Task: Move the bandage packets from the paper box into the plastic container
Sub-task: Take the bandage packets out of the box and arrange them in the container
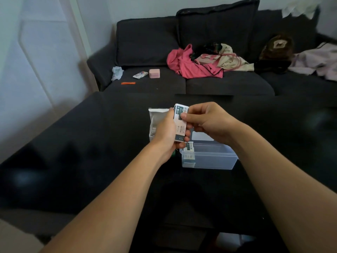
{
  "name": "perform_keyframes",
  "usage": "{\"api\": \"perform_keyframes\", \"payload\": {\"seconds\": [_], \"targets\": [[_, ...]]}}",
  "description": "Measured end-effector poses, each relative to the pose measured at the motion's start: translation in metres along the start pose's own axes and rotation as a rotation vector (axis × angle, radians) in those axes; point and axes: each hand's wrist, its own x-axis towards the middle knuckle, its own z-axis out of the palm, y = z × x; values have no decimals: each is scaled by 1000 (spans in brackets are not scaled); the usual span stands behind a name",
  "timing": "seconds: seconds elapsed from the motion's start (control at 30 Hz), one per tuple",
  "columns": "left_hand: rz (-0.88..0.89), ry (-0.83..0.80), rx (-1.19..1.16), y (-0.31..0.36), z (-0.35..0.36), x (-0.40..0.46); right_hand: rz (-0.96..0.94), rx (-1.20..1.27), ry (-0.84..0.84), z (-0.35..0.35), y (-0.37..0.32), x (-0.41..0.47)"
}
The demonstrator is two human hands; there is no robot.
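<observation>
Packet [180, 123] print — too blurred

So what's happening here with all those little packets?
A person is holding a stack of bandage packets in both hands: the left hand grips it from below, and the right hand pinches its top. Behind stands the opened paper box. Just below, the clear plastic container on the dark table already holds some packets.

Two bare forearms reach in from the bottom edge, with no sleeves, watch, bracelet or rings in sight. The left hand [166, 132] and right hand [209, 121] are ungloved, with short, plain nails.
</observation>
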Motion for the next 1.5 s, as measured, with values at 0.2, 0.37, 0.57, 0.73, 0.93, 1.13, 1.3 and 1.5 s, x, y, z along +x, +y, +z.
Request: {"api": "perform_keyframes", "payload": {"seconds": [0.2,0.37,0.57,0.73,0.93,1.13,1.3,1.5], "targets": [[145,130,144,-10,4,7,42,-87,-7,1,-3,0],[233,120,237,-11,3,10,93,-46,-40,1,-1,-1],[245,86,496,-4,-6,4,317,123,16,-30,10,10],[352,-41,1013,-8,-28,8,613,-226,70,-53,37,19],[240,-193,1295,-13,-29,8,774,-445,-9,-37,50,34],[193,-223,1312,-18,-28,11,780,-608,-52,-25,60,32],[203,-236,1319,-17,-29,13,751,-668,-99,-18,57,32],[223,-226,1311,-18,-30,12,653,-994,-126,-8,53,31]]}}
